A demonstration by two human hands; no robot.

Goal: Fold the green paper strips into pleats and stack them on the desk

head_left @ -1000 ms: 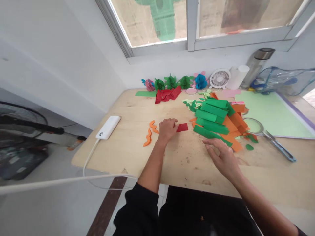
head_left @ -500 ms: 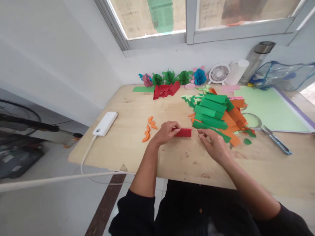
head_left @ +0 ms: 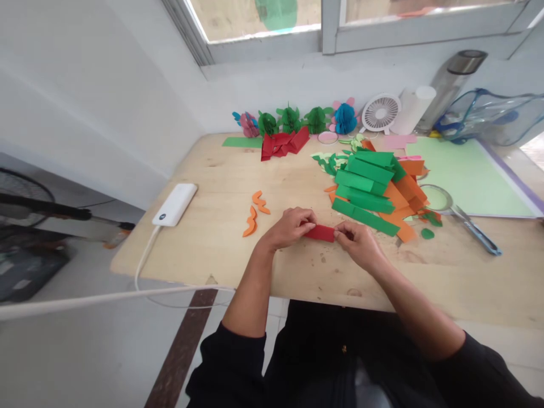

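A small red paper strip, which looks folded, is held level just over the wooden table. My left hand pinches its left end between thumb and fingers. At the other end, my right hand has closed its fingertips on the strip's right edge. To the left of my left hand lie two wavy orange paper cutouts. Beyond my right hand spreads a pile of green paper strips over orange paper pieces.
Scissors lie at the right, by a light green sheet. A white power bank with a cable sits at the left. Along the wall stand paper figures, red folded paper, a small fan and a bottle.
My right hand has moved left and taken hold of the red strip's right end. The strip now tilts slightly, its right end nearer me. The camera view has shifted a little.
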